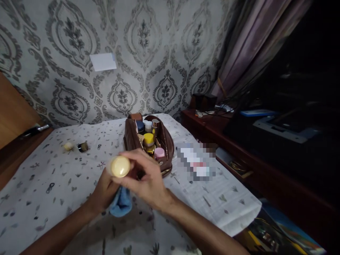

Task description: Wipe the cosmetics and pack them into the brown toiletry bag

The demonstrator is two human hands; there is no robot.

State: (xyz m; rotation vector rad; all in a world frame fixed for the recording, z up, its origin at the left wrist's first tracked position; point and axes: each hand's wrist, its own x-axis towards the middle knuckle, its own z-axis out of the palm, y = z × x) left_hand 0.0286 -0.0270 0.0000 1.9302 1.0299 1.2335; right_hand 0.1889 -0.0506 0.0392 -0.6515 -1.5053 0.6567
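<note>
A cosmetic container with a shiny pale-gold round cap (120,166) is held up between my two hands, its cap facing me. The thumb and fingers of my right hand (147,175) are closed around its right side. My left hand (103,189) is closed at its lower left, with a blue cloth (121,202) bunched in it and hanging below the container. Most of the left fingers are hidden. Just beyond my hands stands an unzipped brown toiletry bag (130,132). Inside it are a yellow-capped jar (148,139), a pink-lidded jar (159,153) and several other containers.
A small cream-coloured item (68,146) and a dark-and-gold cap-like piece (83,147) lie left on the patterned cloth (87,170). A blurred-out packet (195,161) lies right of the bag. Beyond the table's right edge is a dark red desk (196,122) with cables.
</note>
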